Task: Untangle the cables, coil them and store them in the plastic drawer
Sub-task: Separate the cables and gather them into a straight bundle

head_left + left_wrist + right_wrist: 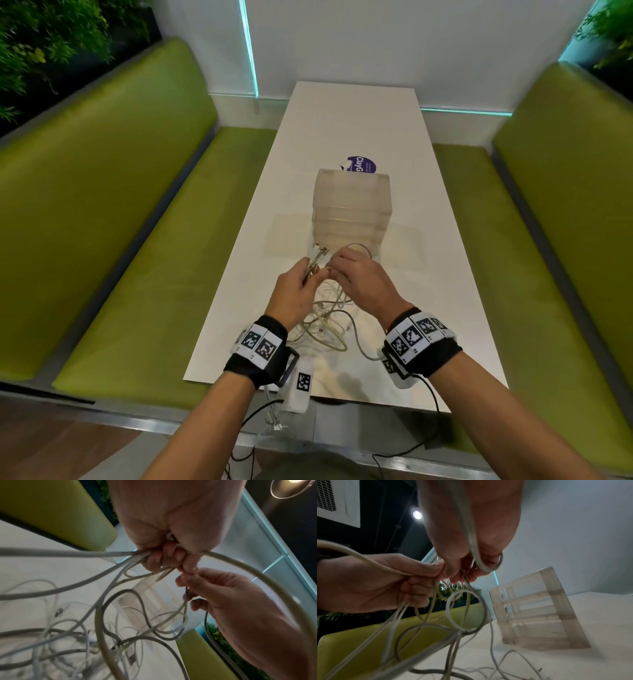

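A tangle of pale cables (pixel 327 322) lies on the white table (pixel 428 274) near its front edge, with strands rising to both hands. My left hand (pixel 301 281) grips a bunch of cable strands (pixel 120 555) in a fist, and connector ends (pixel 318 255) stick out above it. My right hand (pixel 352 274) pinches a cable loop (pixel 481 566) right beside the left hand. The translucent plastic drawer unit (pixel 351 209) stands just beyond the hands, its drawers closed. More loops hang below the hands (pixel 462 609).
Green bench seats (pixel 144 267) run along both sides of the table. A purple sticker (pixel 359 164) lies behind the drawer unit. Black wires from the wrist cameras hang over the table's front edge (pixel 428 404). Plants stand at the far corners.
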`<move>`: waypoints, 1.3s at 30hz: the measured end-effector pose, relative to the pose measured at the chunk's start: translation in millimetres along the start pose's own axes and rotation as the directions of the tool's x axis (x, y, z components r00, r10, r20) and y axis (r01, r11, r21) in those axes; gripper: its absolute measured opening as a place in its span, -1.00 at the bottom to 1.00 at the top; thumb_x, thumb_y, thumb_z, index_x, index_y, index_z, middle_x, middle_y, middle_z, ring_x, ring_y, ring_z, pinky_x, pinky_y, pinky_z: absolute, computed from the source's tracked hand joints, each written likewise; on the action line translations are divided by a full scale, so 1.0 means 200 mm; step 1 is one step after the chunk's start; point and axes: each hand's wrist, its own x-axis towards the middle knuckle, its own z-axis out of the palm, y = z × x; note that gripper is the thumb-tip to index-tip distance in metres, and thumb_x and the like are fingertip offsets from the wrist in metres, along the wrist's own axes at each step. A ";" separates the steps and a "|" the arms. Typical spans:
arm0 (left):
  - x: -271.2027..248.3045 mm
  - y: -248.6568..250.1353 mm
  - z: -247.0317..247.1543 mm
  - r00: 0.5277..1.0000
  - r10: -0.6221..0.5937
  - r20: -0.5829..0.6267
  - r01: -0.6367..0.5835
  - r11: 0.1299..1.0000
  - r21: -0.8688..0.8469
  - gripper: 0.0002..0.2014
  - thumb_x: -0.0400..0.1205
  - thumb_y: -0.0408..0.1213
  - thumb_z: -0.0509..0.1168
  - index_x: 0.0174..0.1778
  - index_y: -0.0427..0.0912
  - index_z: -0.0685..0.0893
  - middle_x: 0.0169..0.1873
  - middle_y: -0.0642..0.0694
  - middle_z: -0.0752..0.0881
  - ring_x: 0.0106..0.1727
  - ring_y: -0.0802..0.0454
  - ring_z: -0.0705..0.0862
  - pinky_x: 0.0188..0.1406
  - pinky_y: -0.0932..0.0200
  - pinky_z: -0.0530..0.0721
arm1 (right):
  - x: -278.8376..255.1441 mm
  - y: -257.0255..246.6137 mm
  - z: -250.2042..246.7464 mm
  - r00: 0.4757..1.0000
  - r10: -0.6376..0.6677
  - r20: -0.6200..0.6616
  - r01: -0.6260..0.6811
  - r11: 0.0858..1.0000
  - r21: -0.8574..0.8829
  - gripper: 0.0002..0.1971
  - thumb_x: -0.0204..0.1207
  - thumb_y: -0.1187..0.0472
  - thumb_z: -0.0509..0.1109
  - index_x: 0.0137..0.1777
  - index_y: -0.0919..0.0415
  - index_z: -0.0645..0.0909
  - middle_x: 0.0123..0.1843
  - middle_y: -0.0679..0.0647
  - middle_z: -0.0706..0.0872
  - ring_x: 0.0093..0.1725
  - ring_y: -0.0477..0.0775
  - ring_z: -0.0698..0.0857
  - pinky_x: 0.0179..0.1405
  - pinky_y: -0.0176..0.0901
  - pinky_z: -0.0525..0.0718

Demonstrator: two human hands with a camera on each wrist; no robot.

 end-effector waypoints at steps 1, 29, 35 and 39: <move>0.00 0.01 -0.02 0.999 0.009 -0.039 -0.010 1.000 -0.018 -0.66 0.67 -0.09 0.28 -0.19 -0.35 0.50 -0.48 -0.03 0.40 -0.45 0.12 0.29 -0.50 0.29 0.28 | 0.00 0.02 0.01 1.000 0.023 0.013 -0.023 1.000 -0.020 -0.88 0.56 0.20 0.37 -0.05 0.22 0.70 -0.02 0.03 0.69 -0.06 0.08 0.66 -0.32 -0.08 0.59; -0.02 -0.06 -0.18 0.961 -0.102 -0.258 0.022 0.955 -0.295 -0.61 0.62 0.02 0.31 -0.22 -0.29 0.50 -0.42 -0.09 0.37 -0.38 -0.01 0.28 -0.36 0.03 0.32 | -0.07 0.20 -0.04 0.887 0.377 0.266 -0.461 0.756 0.464 -0.83 0.39 0.40 0.54 -0.13 0.13 0.70 0.13 0.05 0.50 -0.14 -0.12 0.58 -0.14 -0.44 0.55; -0.04 -0.05 -0.17 0.963 -0.112 -0.246 0.029 0.948 -0.318 -0.62 0.57 0.08 0.32 -0.26 -0.21 0.52 -0.40 -0.11 0.38 -0.38 -0.02 0.29 -0.36 0.02 0.32 | -0.08 0.23 -0.02 0.902 0.333 0.276 -0.415 0.845 0.338 -0.76 0.54 0.46 0.37 0.09 0.18 0.74 0.31 0.05 0.56 0.18 0.00 0.65 0.12 -0.56 0.53; -0.04 -0.04 -0.20 0.944 -0.129 -0.303 0.018 0.939 -0.343 -0.76 0.61 -0.02 0.33 -0.31 -0.04 0.56 -0.50 0.20 0.50 -0.43 0.10 0.38 -0.32 0.10 0.39 | -0.10 0.24 -0.04 0.882 0.384 0.274 -0.469 0.781 0.414 -0.71 0.51 0.54 0.34 -0.02 0.13 0.71 0.26 0.10 0.59 0.10 0.12 0.69 0.07 -0.27 0.65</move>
